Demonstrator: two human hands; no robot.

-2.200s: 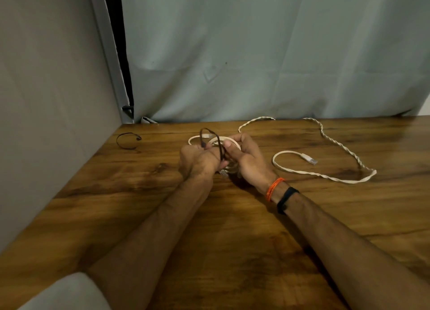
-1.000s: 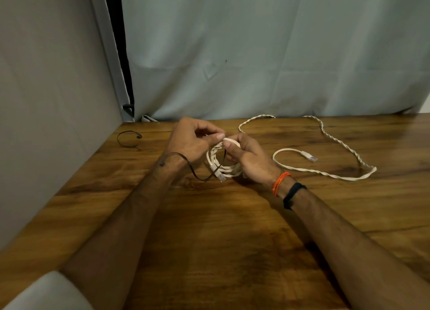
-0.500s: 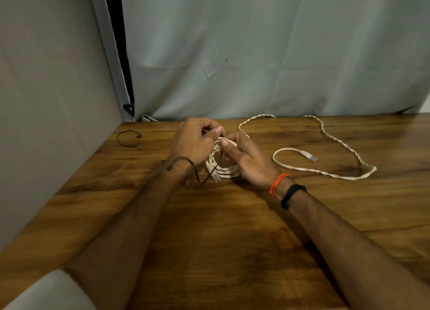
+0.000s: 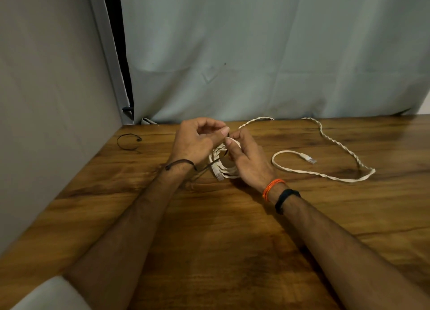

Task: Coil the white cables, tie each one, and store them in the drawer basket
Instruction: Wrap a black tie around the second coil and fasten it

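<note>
Above the wooden table (image 4: 232,240), both hands grasp: right hand (image 4: 249,158) holds the coiled white cable (image 4: 221,165), left hand (image 4: 197,142) seemingly pinches a black tie (image 4: 183,162).

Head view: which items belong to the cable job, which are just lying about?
Job:
- coiled cable, held by right hand
- black tie, pinched by left hand
- loose cable
- spare tie

Lying about:
- curtain
- table

Coiled cable (image 4: 224,167) partly hidden behind right hand (image 4: 250,160).
</note>
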